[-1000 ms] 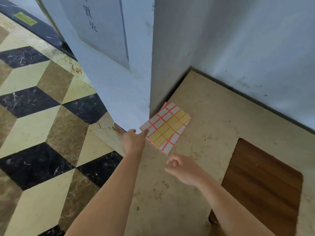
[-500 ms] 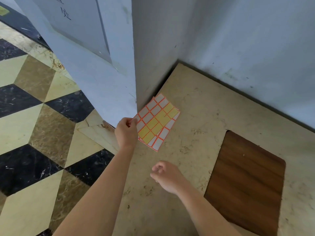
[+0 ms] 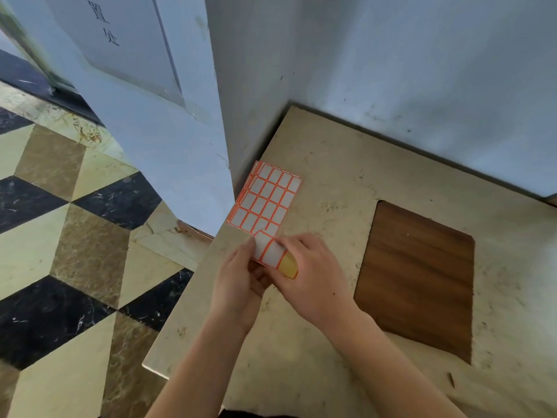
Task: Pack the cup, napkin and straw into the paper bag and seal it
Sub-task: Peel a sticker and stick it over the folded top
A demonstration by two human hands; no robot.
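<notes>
Both bare forearms reach in from the bottom edge; left hand (image 3: pixel 238 285) and right hand (image 3: pixel 313 276) meet over the near-left edge of the beige, stained stone tabletop (image 3: pixel 331 182). Left fingers pinch the near edge of a stack of white label-sticker sheets with orange grid lines (image 3: pixel 265 203); right fingers are closed on the near corner, curling it up so a yellowish underside shows, likely peeling a sticker off. The rest of the stack lies flat on the tabletop, just beside the pale blue wall corner (image 3: pixel 223 131). Right of the hands, a dark brown wood-grain rectangular panel (image 3: pixel 419 276) is set into the tabletop. Left, below, a tan, cream and black diamond-pattern marble floor (image 3: pixel 60 236). Cup, napkin, straw and paper bag: none in view, so packing progress can't be judged; fetching a sticker suggests the sealing step, with the seal itself not yet done.
</notes>
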